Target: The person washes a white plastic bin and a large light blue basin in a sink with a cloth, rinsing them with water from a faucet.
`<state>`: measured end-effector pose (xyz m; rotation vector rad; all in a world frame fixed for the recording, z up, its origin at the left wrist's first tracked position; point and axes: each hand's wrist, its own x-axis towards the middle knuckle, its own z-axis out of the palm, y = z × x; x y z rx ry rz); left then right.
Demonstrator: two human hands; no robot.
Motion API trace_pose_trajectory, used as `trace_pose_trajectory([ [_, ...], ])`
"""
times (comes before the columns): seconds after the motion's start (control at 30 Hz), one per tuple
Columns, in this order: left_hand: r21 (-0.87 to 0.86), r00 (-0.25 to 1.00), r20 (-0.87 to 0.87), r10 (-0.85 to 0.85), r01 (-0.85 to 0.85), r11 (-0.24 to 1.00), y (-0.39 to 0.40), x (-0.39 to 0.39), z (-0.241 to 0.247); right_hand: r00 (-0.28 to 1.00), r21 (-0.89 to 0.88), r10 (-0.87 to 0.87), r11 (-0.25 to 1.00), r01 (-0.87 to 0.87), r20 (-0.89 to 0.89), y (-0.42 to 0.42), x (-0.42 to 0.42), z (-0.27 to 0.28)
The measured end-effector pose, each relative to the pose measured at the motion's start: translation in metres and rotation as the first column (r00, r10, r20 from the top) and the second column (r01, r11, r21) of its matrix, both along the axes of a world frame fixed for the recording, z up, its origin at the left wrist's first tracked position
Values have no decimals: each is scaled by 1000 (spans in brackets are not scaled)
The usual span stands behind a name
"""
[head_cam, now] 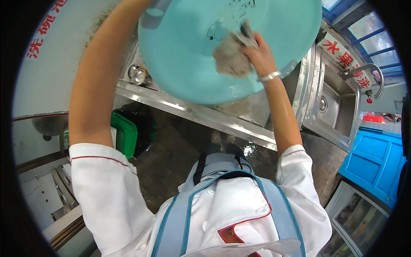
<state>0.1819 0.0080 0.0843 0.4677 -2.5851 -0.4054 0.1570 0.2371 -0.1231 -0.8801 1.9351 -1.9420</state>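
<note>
A large round teal plastic basin (179, 64) fills the upper middle of the view, raised over the steel sink's front rim (192, 114). Dark handwritten-looking marks show on its surface. My right hand (261, 56), with a pale band at the wrist, grips a wet greyish cloth (232, 59) against the basin. Part of the cloth is bunched up between the fingers and blurred. My left forearm (96, 70) reaches up past the basin's left side. The left hand itself lies beyond the top edge, out of view.
Small metal cups (138, 75) sit left of the basin. A green plastic bin (125, 135) stands below. To the right are a second steel sink (335, 93) with a curved faucet (369, 67), a blue cabinet (372, 163) and a glass-fronted cabinet (356, 218). The dark floor looks wet.
</note>
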Motion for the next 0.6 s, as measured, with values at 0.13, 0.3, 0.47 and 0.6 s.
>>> trace_pose_trajectory([
  [0.13,219,982,-158,-101,134,966,-6,-1,4,964,-690,245,715,-107,104,-113,24,61],
  [0.3,492,980,-134,-150,197,848,-9,-3,7,997,-58,-12,998,7,-80,-173,102,-22],
  [0.47,468,983,-139,-122,173,867,-7,3,3,919,743,286,669,11,-271,-37,89,-199],
  [0.6,659,941,-164,-297,329,676,-13,11,1,990,672,5,735,94,-144,53,4,-226],
])
